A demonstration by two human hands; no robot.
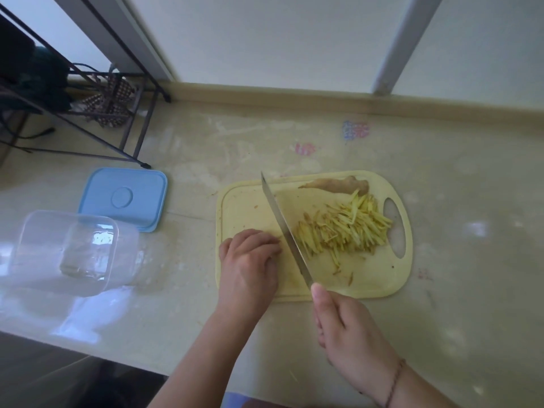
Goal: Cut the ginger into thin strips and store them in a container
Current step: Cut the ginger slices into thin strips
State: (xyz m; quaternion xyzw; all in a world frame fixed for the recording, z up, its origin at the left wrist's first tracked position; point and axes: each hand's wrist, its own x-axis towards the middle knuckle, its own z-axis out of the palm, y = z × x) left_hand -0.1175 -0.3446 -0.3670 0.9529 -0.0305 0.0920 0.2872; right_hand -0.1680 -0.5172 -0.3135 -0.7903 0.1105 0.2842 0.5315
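Observation:
A pale yellow cutting board (250,201) lies on the counter. A heap of thin ginger strips (344,228) covers its right half, and an uncut ginger piece (338,185) lies at its far edge. My right hand (344,328) grips the handle of a long knife (282,228), with the blade slanting across the board just left of the strips. My left hand (250,260) rests on the board's near left part, fingers curled down beside the blade; whatever lies under them is hidden. A clear plastic container (67,251) stands empty at the left.
A blue lid (123,198) lies behind the container. A dark metal rack (97,107) with cloth items stands at the far left corner. The counter meets a wall ledge at the back, and its front edge runs below my arms.

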